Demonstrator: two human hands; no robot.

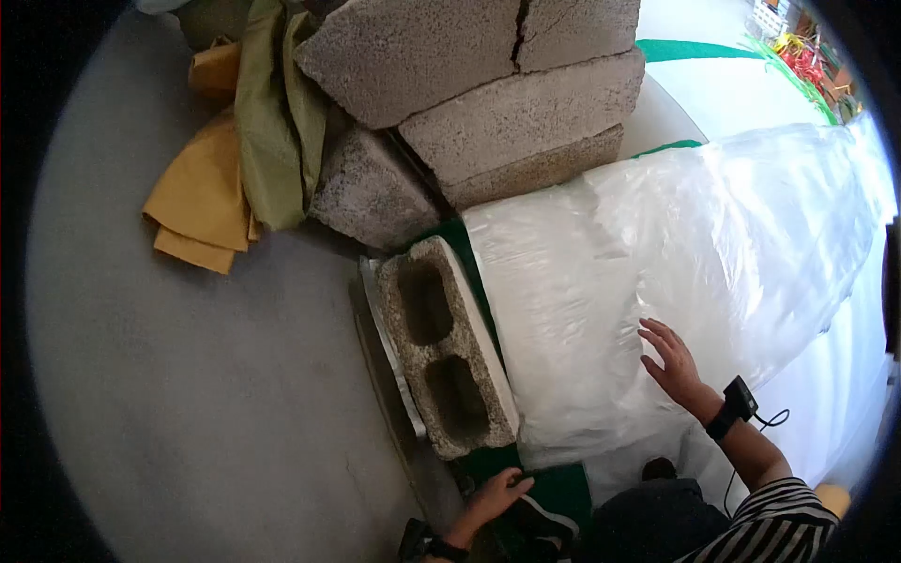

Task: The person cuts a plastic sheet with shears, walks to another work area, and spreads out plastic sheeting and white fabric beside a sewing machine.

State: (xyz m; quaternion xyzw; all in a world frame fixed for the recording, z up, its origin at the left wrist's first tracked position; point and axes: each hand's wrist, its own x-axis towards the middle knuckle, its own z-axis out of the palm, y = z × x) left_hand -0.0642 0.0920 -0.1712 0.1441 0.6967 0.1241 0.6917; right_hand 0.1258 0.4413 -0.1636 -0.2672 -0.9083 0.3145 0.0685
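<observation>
My right hand (671, 361) is spread over a stack of clear plastic sheeting (582, 310), fingers apart and nothing in them. My left hand (497, 495) is low in the view, its fingers stretched loosely over dark green cloth (563, 486) with a pale stripe. Just above that hand, a hollow concrete block (442, 350) with two holes lies along the left edge of the sheeting. The sheeting is wrinkled and shiny, spreading toward the upper right.
Large concrete blocks (516, 117) are piled at the top, one cracked. Olive cloth (272, 122) and tan cloth (202, 192) hang left of them. A metal strip (394, 352) runs beside the hollow block, along grey floor (216, 394). Colourful strands (807, 66) show at upper right.
</observation>
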